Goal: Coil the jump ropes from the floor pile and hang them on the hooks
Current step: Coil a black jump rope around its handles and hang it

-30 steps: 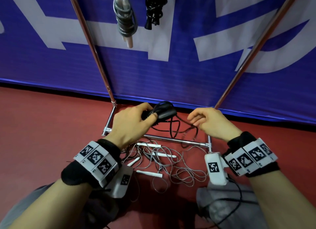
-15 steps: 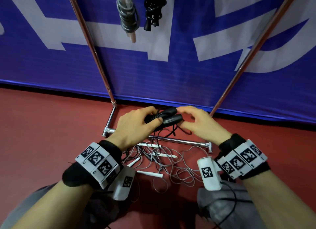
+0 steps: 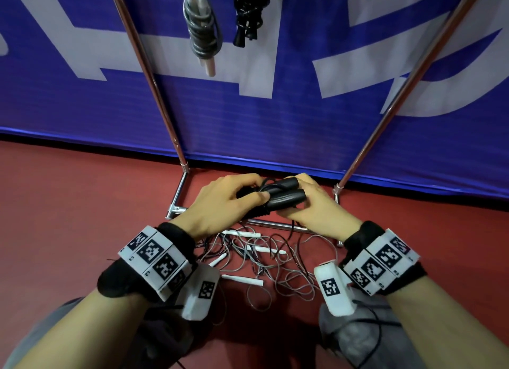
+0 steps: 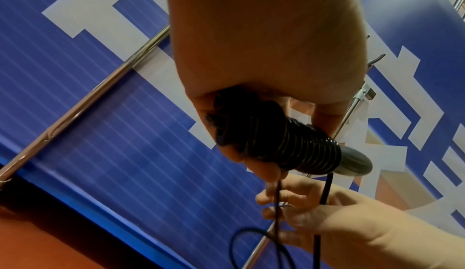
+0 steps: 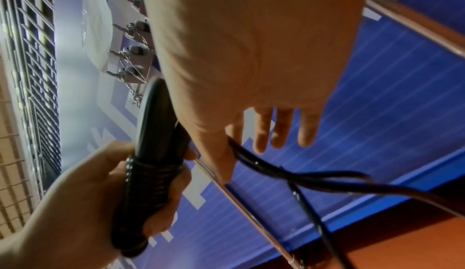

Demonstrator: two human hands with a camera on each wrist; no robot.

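Left hand [image 3: 220, 203]: fingers curled round the paired black handles [image 3: 286, 196] and the cord already wound about them, held above the floor pile [image 3: 264, 264] near the rack's base bar. Handles' long axis runs across the body, free ends pointing toward the right hand [image 3: 316, 209], which sits just beside them. Right hand: thumb and forefinger pinch the loose black cord [image 5: 289, 170], other fingers extended; the tail drops floorward, so further winding likely falls to this hand.

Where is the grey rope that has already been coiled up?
In the head view, the grey coiled rope hangs at top centre against the blue banner, just left of a black coiled rope.
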